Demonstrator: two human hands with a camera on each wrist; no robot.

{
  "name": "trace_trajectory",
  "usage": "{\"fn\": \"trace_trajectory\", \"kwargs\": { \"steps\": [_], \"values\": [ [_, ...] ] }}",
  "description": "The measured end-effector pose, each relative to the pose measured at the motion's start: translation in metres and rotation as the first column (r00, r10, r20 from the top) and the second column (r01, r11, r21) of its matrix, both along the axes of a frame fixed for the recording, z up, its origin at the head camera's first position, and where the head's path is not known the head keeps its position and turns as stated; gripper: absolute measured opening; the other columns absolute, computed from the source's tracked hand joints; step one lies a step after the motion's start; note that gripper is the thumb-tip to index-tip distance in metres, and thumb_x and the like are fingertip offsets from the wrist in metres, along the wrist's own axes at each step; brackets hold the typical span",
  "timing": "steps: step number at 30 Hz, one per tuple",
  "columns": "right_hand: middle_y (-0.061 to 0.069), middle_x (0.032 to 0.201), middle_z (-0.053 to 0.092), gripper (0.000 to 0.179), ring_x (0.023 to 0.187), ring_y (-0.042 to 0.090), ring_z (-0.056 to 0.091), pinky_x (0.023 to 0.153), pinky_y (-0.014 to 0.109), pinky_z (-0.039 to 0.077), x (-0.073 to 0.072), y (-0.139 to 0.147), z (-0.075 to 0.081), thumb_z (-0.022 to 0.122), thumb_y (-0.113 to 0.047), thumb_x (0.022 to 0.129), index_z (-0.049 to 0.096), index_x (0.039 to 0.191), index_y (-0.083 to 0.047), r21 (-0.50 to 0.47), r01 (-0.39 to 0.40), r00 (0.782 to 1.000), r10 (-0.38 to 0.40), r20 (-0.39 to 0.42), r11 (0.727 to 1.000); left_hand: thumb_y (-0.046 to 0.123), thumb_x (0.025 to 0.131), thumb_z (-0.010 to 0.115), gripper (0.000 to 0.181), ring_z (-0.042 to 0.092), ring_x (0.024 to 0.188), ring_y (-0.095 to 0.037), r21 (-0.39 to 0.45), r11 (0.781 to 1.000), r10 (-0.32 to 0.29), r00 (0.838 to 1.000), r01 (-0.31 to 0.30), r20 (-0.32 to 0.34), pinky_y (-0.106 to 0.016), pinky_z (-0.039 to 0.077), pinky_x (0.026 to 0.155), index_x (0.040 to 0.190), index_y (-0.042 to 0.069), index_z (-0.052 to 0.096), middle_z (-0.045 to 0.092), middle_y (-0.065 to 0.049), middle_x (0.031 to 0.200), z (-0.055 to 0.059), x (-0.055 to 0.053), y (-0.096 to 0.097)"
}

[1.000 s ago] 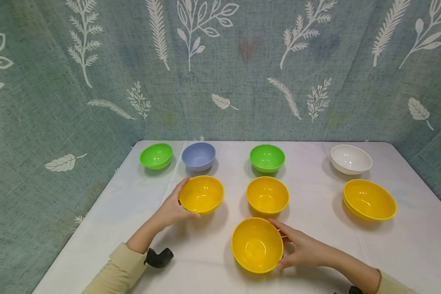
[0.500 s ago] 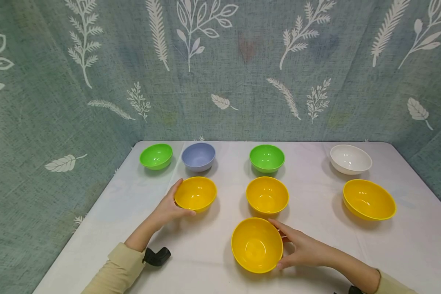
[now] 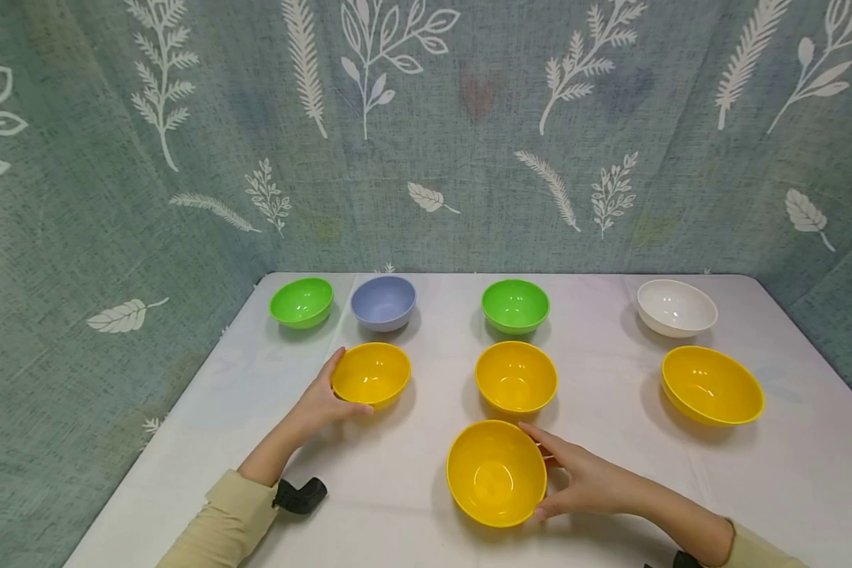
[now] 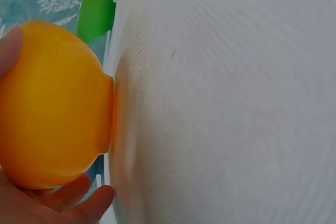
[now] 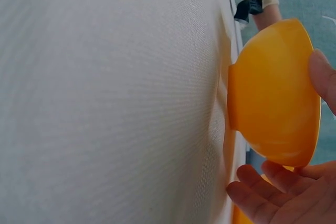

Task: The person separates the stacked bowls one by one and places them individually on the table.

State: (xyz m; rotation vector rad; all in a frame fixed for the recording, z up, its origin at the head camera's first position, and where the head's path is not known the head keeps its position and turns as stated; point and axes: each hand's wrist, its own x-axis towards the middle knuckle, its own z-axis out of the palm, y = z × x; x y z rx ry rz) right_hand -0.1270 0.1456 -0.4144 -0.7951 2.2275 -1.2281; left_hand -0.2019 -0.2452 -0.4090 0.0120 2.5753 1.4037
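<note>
My left hand (image 3: 326, 404) grips a yellow bowl (image 3: 371, 375) by its left side, thumb at the near rim and fingers round the far side. In the left wrist view this bowl (image 4: 55, 103) is upright, its foot right at the white cloth. A second yellow bowl (image 3: 496, 473), nearest to me, is held at its right side by my right hand (image 3: 578, 477), thumb and fingers spread around the wall. The right wrist view shows that bowl (image 5: 278, 93) with its foot close to the cloth. Behind it stands a third yellow bowl (image 3: 516, 377), touched by neither hand.
Along the back of the white table (image 3: 184, 481) stand a green bowl (image 3: 302, 303), a blue bowl (image 3: 384, 303), another green bowl (image 3: 515, 306) and a white bowl (image 3: 677, 308). One more yellow bowl (image 3: 712, 385) is at the right. A leaf-patterned curtain (image 3: 426, 142) encloses the table.
My left hand has moved left with its yellow bowl, which now sits in front of the blue bowl. The right hand and its bowl have stayed in place.
</note>
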Motion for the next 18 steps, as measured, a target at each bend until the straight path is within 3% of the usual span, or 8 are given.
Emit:
{"fn": "trace_trajectory", "kwargs": {
  "steps": [18],
  "values": [
    [0.014, 0.14, 0.037, 0.097, 0.116, 0.031, 0.046, 0.093, 0.016, 0.039, 0.0002, -0.0003, 0.0004, 0.076, -0.034, 0.072, 0.019, 0.144, -0.002, 0.0, 0.015, 0.999, -0.015, 0.039, 1.0, 0.027, 0.066, 0.083, 0.125, 0.009, 0.136, -0.041, -0.066, 0.998, 0.02, 0.996, -0.014, 0.093, -0.057, 0.01, 0.108, 0.146, 0.007, -0.011, -0.001, -0.023, 0.151, 0.0007, -0.0001, -0.0009]
  ]
}}
